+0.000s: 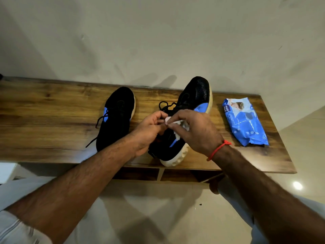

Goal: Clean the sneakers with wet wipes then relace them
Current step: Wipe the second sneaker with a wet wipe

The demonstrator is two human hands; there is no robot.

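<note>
— Reading the blue packet (245,121) first: on its far end you can see white letters "mee mee" on a dark patch. The smaller print below is too small to read. The packet lies flat on the bench (44,111), to your right, well apart from your hands. It looks closed; what is inside I cannot tell.

— And what do my hands hold?

— Your right hand (195,131) has its fingers (177,117) curled around a white wet wipe (182,125); the thumb and the first finger pinch its upper edge. Your left hand (149,131) is curled too, and its fingertips meet the same wipe at the edge, so both hands pinch it together. On your right wrist there is a red thread (219,149).

— Where are the sneakers?

— Both are on the bench. The right sneaker (195,93) is directly under your hands, tilted on its side, so that the pale sole (175,160) faces to your right; the heel is at the near edge of the bench, the toe points to the wall. It is black with blue patches, and its black lace (165,105) is loose near your left hand. The left sneaker (117,117) lies just beside it, apart from your hands, also black and blue, with its lace (92,140) trailing on the wood. I read no brand on either shoe.
</note>
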